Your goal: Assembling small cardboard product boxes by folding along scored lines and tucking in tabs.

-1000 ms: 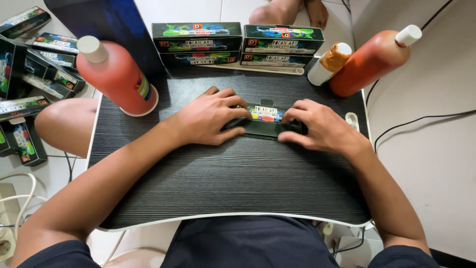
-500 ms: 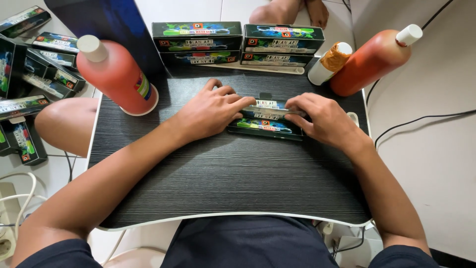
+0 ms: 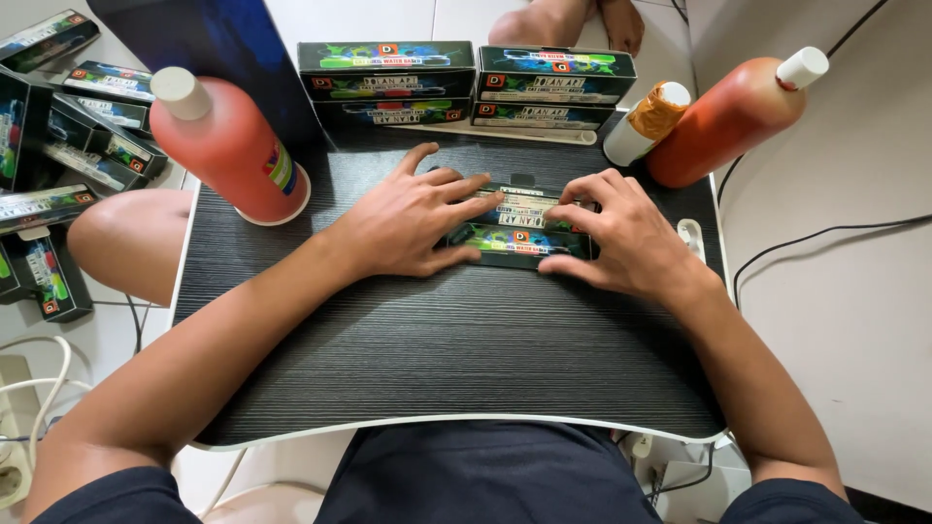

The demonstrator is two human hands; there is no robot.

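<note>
1. While it lies flat at the far middle of the black lap desk (image 3: pixel 437 359), the small dark box (image 3: pixel 519 243) is gripped at both ends.
2. Left hand (image 3: pixel 413 218) pinches its left end, fingers spread over the top.
3. Right hand (image 3: pixel 621 238) clasps its right end, fingers curled.
4. Red bottle (image 3: pixel 228 146) stands on the desk's far-left corner.

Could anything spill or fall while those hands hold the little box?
Maybe. The big red bottle stands at the tray's left edge, close to the left hand's arm, so a bump might tip it off. The orange bottle leans at the right edge near the right hand and might slide. Both hands press the small dark box from each side, which could crush it.
</note>
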